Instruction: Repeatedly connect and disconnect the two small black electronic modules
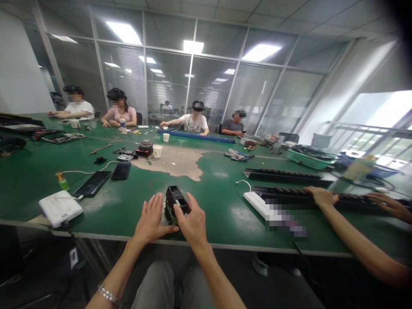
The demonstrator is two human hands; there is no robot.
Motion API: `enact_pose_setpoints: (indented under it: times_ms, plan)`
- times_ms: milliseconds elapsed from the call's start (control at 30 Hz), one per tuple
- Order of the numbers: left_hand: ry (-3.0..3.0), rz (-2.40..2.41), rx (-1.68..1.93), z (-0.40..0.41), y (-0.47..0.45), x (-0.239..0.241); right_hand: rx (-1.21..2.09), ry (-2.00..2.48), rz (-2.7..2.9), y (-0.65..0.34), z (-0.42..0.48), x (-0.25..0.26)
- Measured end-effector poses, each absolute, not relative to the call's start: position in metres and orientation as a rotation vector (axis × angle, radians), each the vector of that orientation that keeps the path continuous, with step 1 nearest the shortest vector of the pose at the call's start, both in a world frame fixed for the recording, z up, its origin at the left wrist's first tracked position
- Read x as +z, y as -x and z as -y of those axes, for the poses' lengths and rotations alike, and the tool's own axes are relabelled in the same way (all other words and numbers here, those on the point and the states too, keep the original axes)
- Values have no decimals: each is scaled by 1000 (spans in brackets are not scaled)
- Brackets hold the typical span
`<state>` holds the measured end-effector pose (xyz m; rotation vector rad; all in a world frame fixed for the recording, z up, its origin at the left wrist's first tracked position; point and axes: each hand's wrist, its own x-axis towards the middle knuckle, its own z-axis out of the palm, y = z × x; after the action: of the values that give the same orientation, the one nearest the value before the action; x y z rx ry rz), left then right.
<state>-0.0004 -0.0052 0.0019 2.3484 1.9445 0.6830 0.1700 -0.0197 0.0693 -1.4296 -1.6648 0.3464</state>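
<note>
A small black boxy electronic unit (174, 195) with slots in its top stands on the green table (222, 214) near the front edge. My right hand (194, 223) grips its right side, thumb near the front and fingers behind. To the left of the unit, my left hand (149, 224) lies with its fingers stretched out, the thumb reaching toward the unit's base. Whether that thumb touches the unit I cannot tell. The unit's lower right side is hidden by my right hand.
At left lie a white power bank (61, 208) and a dark phone (92, 183) with a cable. A white power strip (255, 204) is at right, beside a co-worker's hand (322, 197) on a long black strip (283, 195). Paper cups (157, 151) stand farther back; several people sit across.
</note>
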Motion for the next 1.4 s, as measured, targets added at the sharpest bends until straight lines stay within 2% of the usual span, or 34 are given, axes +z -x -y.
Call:
enact_pose_setpoints:
  times_ms: [633,933,1167,1400]
  plan:
    - [-2339,-1959,649,3,-2,2,244,1710,1654,-208,5,37]
    - [-2330,-1945,637,4,-2,4,114,1645,1715,-214,9,34]
    - [-2319,-1953,639,5,-1,5,209,1638,1686,-213,8,31]
    - [-2312,-1951,648,5,-1,4,451,1404,1514,-202,18,61]
